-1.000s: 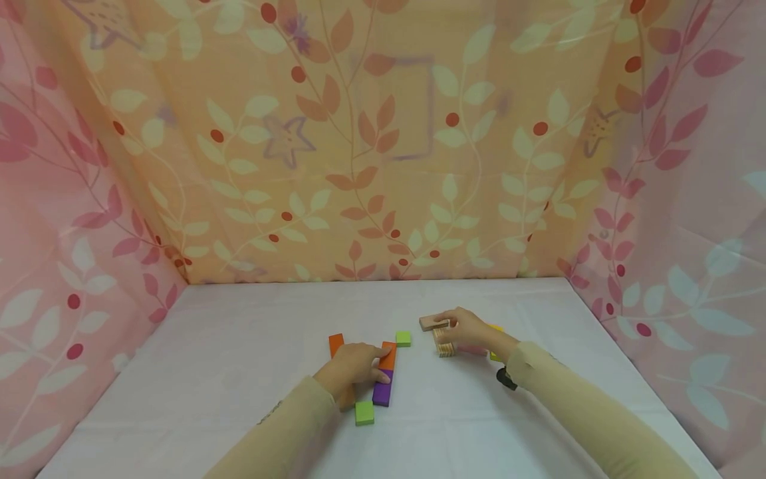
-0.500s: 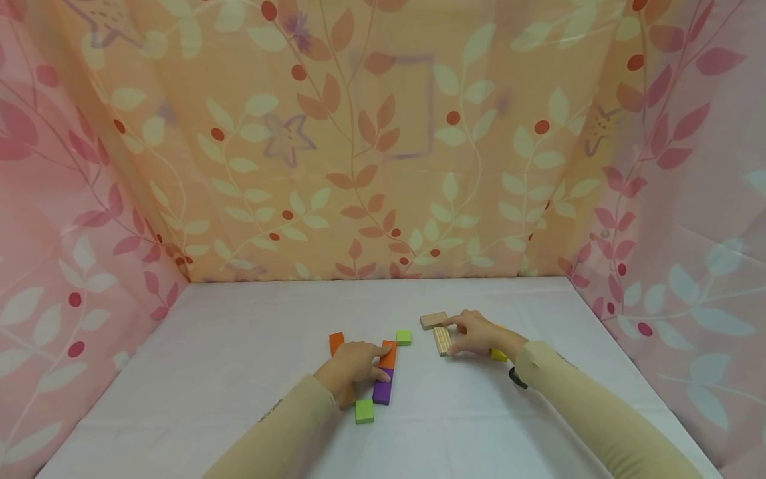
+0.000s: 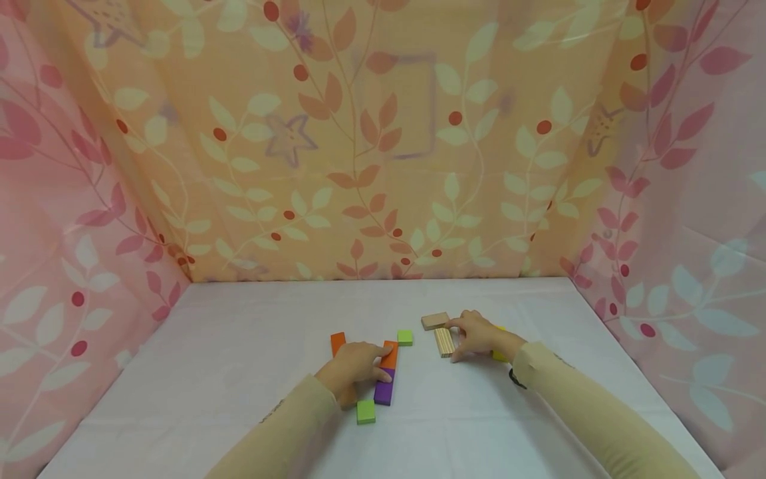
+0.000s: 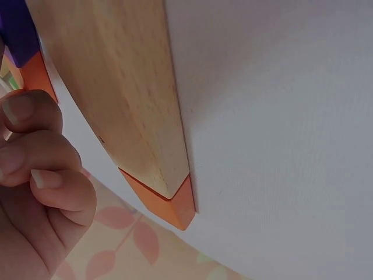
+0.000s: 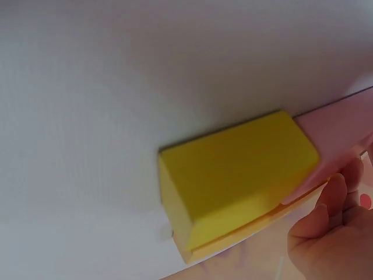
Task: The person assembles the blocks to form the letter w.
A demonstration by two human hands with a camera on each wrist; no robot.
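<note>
My left hand (image 3: pixel 353 367) reaches across a row of blocks. Its index finger lies on an orange block (image 3: pixel 389 355) and its thumb on the purple block (image 3: pixel 383 392) joined end to end with it. In the left wrist view its other fingers are curled. Under that hand runs a plain wooden block (image 4: pixel 125 81), with another orange block (image 4: pixel 170 204) at its end. My right hand (image 3: pixel 475 332) has index and thumb spread beside a striped light-wood piece (image 3: pixel 445 343), the index near a tan block (image 3: pixel 435 321). It largely hides a pink block (image 5: pixel 338 131).
A yellow block (image 5: pixel 239 175) adjoins the pink one, with an orange-yellow block (image 5: pixel 233 236) along its side. Green blocks sit near the purple block's near end, a green block (image 3: pixel 366 412), and past the orange one, another green block (image 3: pixel 405 338). Patterned cloth (image 3: pixel 383 166) walls the white table.
My right hand has shifted rightward off the striped piece and the tan block, uncovering more of both. The left hand stays on the orange and purple blocks.
</note>
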